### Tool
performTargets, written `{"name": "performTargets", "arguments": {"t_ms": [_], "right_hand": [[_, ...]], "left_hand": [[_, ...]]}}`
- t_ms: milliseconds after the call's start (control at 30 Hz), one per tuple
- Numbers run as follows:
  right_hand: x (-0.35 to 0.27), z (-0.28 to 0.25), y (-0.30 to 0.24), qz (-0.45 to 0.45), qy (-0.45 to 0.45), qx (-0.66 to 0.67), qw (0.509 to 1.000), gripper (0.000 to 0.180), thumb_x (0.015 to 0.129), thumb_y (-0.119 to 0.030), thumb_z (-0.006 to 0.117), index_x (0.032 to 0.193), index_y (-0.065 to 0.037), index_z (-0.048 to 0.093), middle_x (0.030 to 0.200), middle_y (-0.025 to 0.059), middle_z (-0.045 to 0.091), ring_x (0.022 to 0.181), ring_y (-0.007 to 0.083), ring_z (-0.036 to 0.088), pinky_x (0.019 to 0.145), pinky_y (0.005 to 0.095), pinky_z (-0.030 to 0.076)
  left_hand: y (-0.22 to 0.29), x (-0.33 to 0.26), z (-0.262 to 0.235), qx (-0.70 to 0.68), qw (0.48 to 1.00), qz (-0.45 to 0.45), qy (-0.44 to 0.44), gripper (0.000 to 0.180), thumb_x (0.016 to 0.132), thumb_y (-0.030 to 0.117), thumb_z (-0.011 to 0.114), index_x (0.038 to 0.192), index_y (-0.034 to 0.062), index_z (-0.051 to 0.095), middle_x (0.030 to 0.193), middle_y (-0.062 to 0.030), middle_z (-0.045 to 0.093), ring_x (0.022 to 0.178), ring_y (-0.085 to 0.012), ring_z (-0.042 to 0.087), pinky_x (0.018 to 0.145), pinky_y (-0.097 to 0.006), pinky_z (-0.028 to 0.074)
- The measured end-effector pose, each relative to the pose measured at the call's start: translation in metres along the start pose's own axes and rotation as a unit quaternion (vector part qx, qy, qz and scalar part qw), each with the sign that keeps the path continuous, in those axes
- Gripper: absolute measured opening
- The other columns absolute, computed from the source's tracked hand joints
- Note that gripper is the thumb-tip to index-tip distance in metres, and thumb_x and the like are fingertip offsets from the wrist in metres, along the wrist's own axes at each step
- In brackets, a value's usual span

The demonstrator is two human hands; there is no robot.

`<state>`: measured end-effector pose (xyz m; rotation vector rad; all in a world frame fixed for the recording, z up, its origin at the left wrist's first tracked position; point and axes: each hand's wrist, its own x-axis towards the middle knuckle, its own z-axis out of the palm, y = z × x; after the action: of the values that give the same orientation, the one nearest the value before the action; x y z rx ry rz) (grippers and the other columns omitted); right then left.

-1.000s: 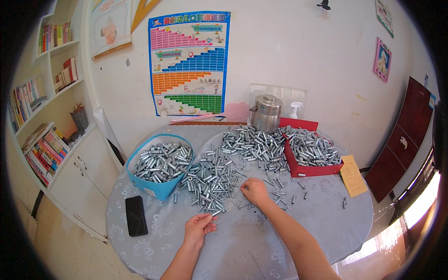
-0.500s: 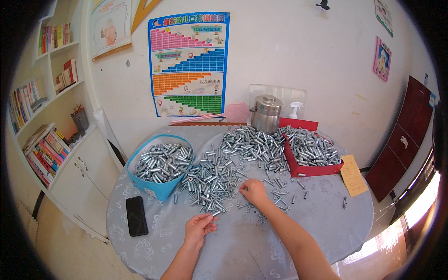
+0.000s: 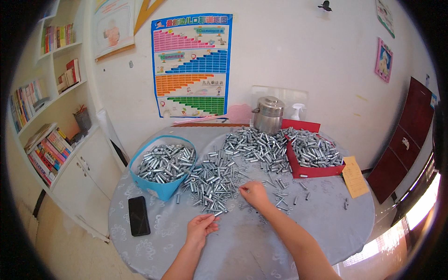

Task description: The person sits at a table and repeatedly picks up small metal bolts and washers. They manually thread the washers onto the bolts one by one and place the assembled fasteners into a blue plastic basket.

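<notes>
Silvery fasteners (image 3: 212, 179), grey flower-patterned tablecloth (image 3: 326, 228)

A hand could pass over the cloth (image 3: 326, 228) right of the right forearm (image 3: 293, 233), or between phone (image 3: 139, 216) and left hand (image 3: 200, 227). Farther in, the blue bin (image 3: 161, 190), metal heap (image 3: 210, 179), pot (image 3: 268, 120) and red box (image 3: 317, 171) stand in the way.

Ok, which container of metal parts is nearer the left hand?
The blue container, beyond the left hand and to its left; the red box is farther off, at the right.
</notes>
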<state>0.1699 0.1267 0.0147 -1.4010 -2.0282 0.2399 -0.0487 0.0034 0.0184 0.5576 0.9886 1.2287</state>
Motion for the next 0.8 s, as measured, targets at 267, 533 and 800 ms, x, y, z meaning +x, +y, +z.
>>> {"name": "performTargets", "arguments": {"t_ms": [267,533,800], "right_hand": [[-0.057,-0.015,-0.060,0.120,-0.074,0.366,0.920,0.017,0.076,-0.013,0.065,0.087,-0.001,0.066,0.083,0.0041,0.064,0.081,0.0089,0.056,0.074,0.0227,0.043],[-0.069,-0.009,-0.058,0.102,-0.066,0.394,0.911,0.017,0.073,-0.010,0.067,0.088,-0.001,0.065,0.088,0.0044,0.064,0.082,0.0104,0.057,0.077,0.0235,0.043],[-0.072,-0.012,-0.062,0.069,-0.097,0.408,0.905,0.020,0.075,-0.012,0.065,0.093,-0.004,0.064,0.091,0.0041,0.062,0.085,0.0109,0.055,0.077,0.0243,0.043]], "left_hand": [[-0.004,-0.001,0.000,-0.023,1.000,-0.001,-0.020,0.018,0.079,0.008,0.059,0.093,-0.0031,0.055,0.087,-0.0164,0.062,0.063,-0.0149,0.060,0.057,-0.026,0.052],[-0.003,-0.001,0.002,0.003,0.999,-0.011,-0.042,0.017,0.078,0.007,0.060,0.092,-0.0027,0.055,0.085,-0.0167,0.062,0.061,-0.0153,0.060,0.057,-0.026,0.052],[-0.005,0.000,0.000,-0.002,0.998,-0.016,-0.063,0.017,0.078,0.008,0.060,0.091,-0.0029,0.055,0.086,-0.0166,0.062,0.062,-0.0151,0.060,0.057,-0.026,0.052]]}}
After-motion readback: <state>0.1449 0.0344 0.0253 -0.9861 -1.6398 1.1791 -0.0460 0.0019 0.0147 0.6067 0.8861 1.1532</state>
